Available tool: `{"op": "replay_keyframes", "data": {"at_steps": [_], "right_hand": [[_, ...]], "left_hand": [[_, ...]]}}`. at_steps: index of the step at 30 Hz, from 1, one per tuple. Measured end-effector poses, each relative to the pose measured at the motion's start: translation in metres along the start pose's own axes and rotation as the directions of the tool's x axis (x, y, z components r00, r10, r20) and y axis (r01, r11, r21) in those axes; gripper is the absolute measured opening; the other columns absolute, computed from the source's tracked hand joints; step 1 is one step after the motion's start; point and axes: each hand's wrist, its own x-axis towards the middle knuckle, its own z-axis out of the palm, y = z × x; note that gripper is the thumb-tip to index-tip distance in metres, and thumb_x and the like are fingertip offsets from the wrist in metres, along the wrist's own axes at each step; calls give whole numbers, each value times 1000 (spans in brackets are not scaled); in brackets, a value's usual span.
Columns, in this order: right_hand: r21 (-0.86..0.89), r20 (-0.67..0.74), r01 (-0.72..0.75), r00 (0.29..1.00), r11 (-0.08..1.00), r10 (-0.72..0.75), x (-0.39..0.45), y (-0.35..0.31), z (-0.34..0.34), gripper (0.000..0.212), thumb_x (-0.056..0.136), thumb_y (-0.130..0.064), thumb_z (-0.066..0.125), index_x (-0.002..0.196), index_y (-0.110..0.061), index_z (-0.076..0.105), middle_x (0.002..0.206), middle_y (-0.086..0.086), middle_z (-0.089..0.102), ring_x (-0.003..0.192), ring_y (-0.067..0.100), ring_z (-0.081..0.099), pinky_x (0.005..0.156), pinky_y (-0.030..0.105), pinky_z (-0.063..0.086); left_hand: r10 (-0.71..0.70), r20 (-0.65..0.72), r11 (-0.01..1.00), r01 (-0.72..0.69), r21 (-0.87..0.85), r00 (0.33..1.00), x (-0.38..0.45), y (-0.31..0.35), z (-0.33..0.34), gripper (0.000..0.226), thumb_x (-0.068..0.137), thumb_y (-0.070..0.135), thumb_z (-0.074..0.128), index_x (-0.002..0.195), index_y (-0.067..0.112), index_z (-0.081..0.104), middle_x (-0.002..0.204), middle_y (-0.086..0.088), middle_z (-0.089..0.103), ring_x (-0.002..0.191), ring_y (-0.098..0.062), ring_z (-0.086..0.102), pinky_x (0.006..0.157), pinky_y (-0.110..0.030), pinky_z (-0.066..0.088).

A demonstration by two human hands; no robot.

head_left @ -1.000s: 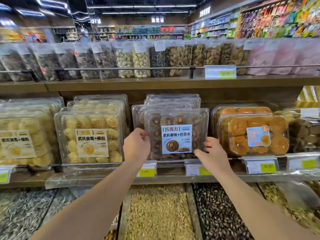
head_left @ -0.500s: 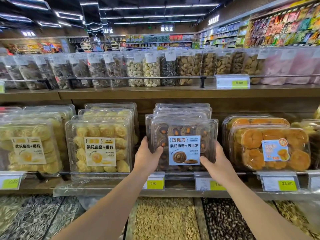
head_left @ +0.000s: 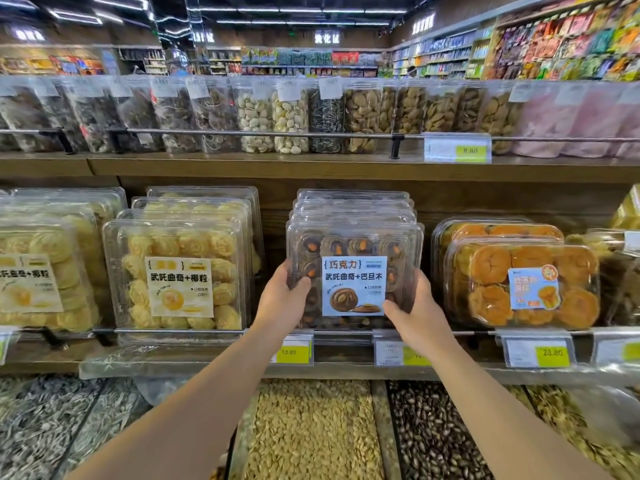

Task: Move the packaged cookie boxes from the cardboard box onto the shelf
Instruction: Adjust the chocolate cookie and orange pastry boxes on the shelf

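We hold the clear plastic box of dark chocolate cookies [head_left: 355, 271] upright at the front of its stack on the wooden shelf [head_left: 346, 168], left hand [head_left: 282, 303] and right hand [head_left: 414, 311] curled around its lower corners.

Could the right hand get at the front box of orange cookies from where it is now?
Probably yes. The right hand grips the chocolate cookie box, so it must let go first. The orange cookie box stands right beside it at the shelf front, with only the low rail before it.
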Motion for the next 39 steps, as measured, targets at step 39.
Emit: {"op": "replay_keyframes", "data": {"at_steps": [39], "right_hand": [[-76,-255,-172,956,982,148,-179,1,-43,74,89,-46,66,153,-24,35,157,-3,37,141,18,37,114,39,34]], "left_hand": [[100,250,995,-98,-19,963,-133,-3,-27,57,93,38,64,145,22,48,139,6,57,124,-17,55,104,-36,45]]}}
